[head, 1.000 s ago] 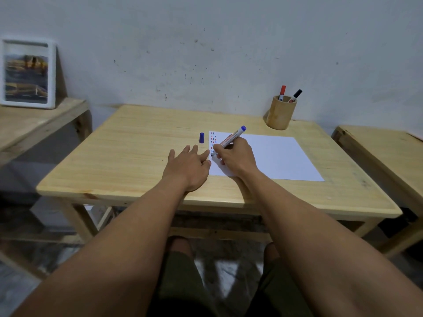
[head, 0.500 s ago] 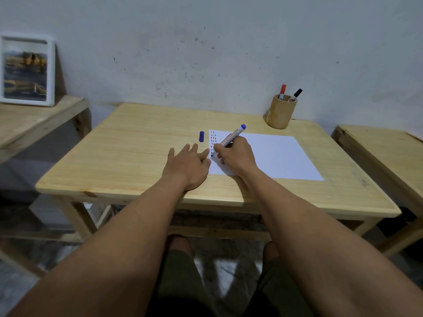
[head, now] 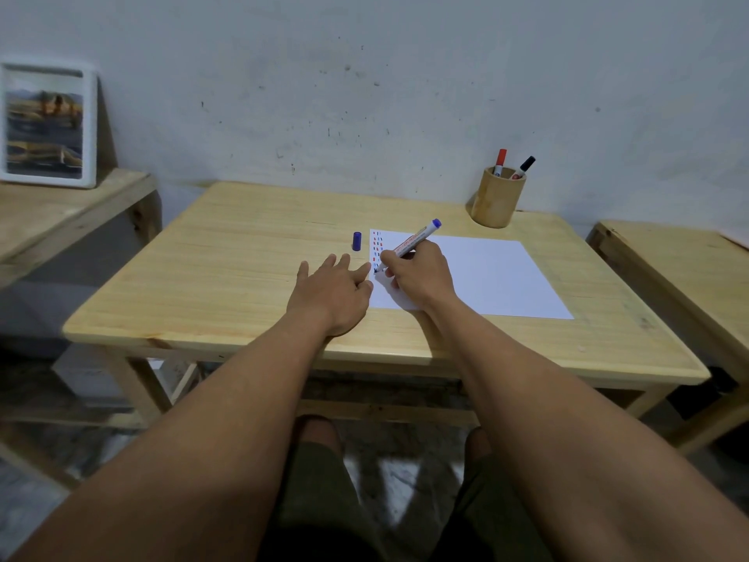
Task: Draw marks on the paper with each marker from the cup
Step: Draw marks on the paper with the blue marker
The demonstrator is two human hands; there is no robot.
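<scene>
Head camera, looking down past two bare forearms: the right hand point(head: 421, 273) grips a blue marker point(head: 410, 245) in a writing hold, its tip pressed to the near-left part of the white paper point(head: 486, 277), its blue end slanting up toward 1 o'clock. The left hand point(head: 334, 292) lies flat and open, palm down, fingers spread on the wooden worktop point(head: 227, 277), its fingertips just at the paper's left edge and close beside the right hand. Short red and blue marks point(head: 377, 247) run in columns down the sheet's left margin. At 11 o'clock from the writing hand, a blue cap point(head: 356, 241) rests on the wood just beside the paper's far-left corner. At 1 o'clock, near the worktop's far edge and the wall, stands a wooden cup point(head: 496, 202) holding a red marker point(head: 500, 162) and a black marker point(head: 525, 167), both capped and leaning right. A framed picture point(head: 46, 123) leans on a side table at 10 o'clock.
</scene>
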